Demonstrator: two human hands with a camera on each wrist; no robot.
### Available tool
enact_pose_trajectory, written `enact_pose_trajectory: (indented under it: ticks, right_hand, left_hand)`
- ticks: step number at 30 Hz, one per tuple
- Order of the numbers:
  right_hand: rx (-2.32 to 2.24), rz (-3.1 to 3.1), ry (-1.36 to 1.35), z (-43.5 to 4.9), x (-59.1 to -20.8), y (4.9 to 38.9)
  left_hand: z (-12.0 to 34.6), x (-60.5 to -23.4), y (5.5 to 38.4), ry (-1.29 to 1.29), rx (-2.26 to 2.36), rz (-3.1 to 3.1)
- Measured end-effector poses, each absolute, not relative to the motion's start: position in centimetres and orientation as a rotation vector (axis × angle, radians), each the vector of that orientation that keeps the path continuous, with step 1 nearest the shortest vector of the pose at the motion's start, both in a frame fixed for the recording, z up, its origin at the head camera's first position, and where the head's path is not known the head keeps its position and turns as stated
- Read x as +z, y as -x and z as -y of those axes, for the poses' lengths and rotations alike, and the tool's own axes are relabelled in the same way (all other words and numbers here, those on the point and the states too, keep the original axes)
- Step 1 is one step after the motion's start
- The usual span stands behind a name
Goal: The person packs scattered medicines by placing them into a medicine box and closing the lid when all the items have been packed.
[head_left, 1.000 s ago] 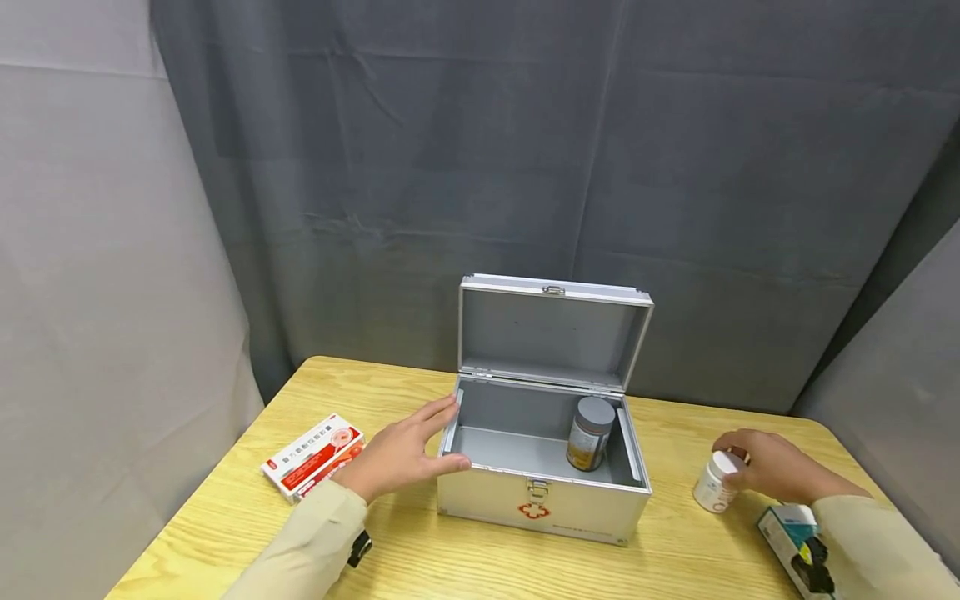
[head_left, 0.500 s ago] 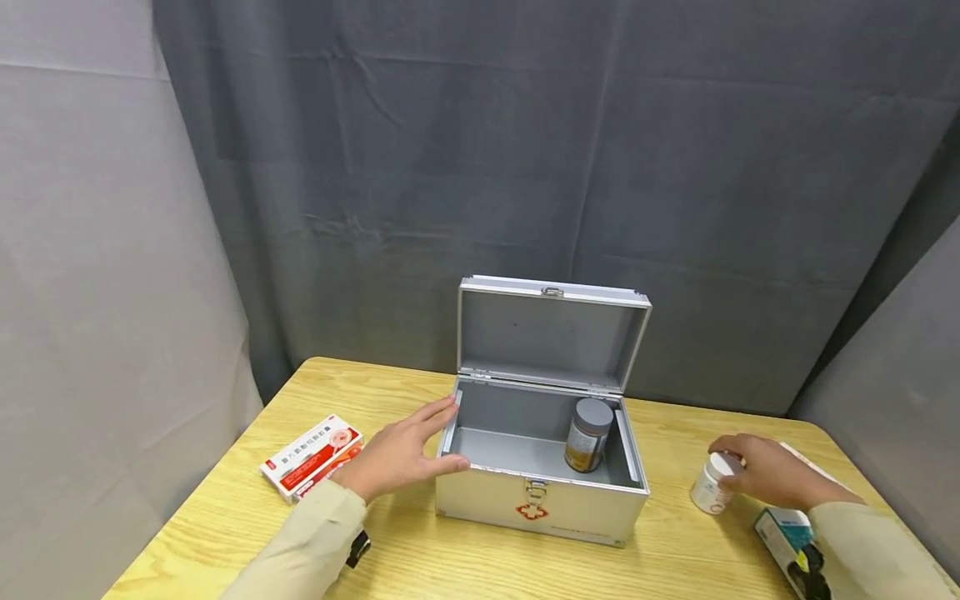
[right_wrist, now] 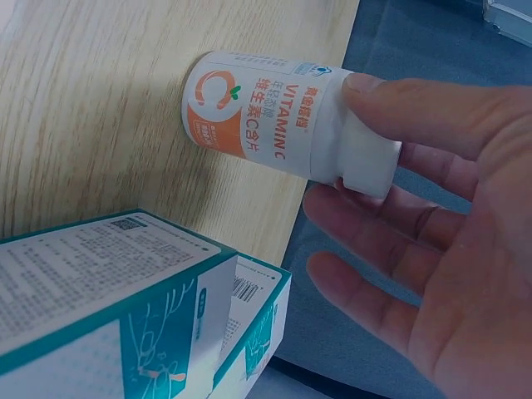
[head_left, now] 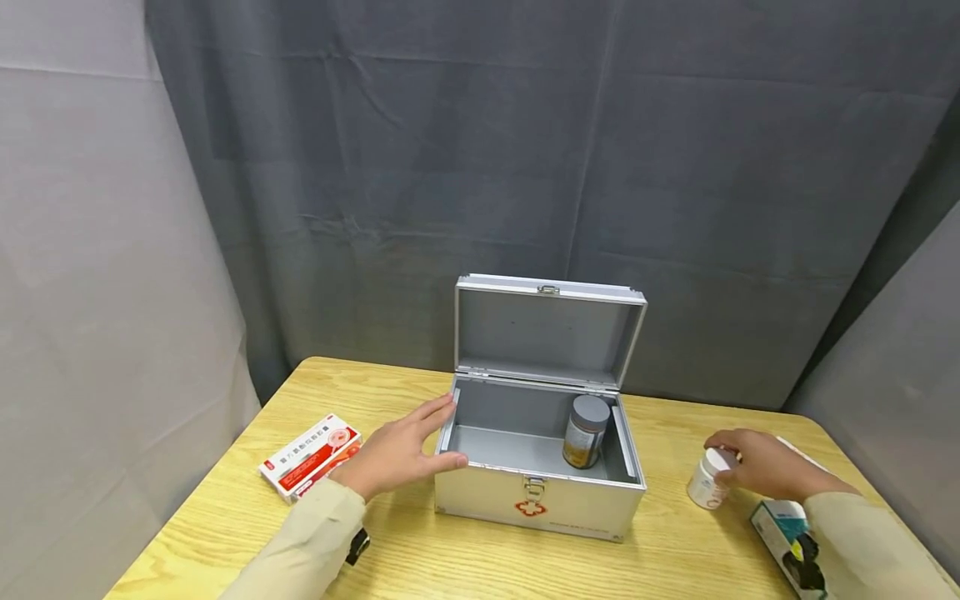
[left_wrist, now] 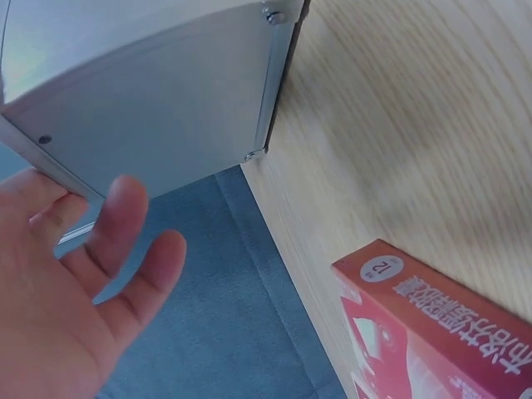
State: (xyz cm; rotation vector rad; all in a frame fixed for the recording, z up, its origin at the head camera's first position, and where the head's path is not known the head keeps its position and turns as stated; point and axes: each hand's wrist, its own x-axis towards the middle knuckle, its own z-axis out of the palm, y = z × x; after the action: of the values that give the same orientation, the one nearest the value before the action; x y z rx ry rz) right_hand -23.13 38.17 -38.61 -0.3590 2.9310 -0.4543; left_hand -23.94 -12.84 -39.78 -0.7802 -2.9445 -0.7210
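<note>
A white vitamin C bottle [right_wrist: 258,112] stands on the table at the right, its cap between the thumb and fingers of my right hand [head_left: 768,464]. In the right wrist view the thumb lies along the cap and the fingers curl behind it. My left hand [head_left: 401,450] rests at the left rim of an open first-aid case [head_left: 532,504], fingers spread and fairly straight. Inside the case, on its right side, is a jar with a grey lid [head_left: 588,432]. The left wrist view has the left fingers [left_wrist: 116,224] at the case's side wall.
Left of the case lie red-and-white medicine boxes [head_left: 311,454]. Teal-and-white boxes [right_wrist: 116,291] sit by the right forearm, partly covered by the sleeve. The raised lid [head_left: 551,333] stands at the case's back, before a grey curtain [head_left: 420,183].
The right hand has shifted very slightly, and a white edge behind it, hidden a second ago, now shows. The left hand holds its place at the case rim.
</note>
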Motion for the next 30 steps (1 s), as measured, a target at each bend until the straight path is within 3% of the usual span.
enact_pose_trajectory:
  ticks: [30]
  right_hand:
    - [-0.481, -2.951, 0.33, -38.0, -38.0, 22.1]
  left_hand:
    - [12.6, -39.7, 23.9, 0.758, -0.697, 2.951]
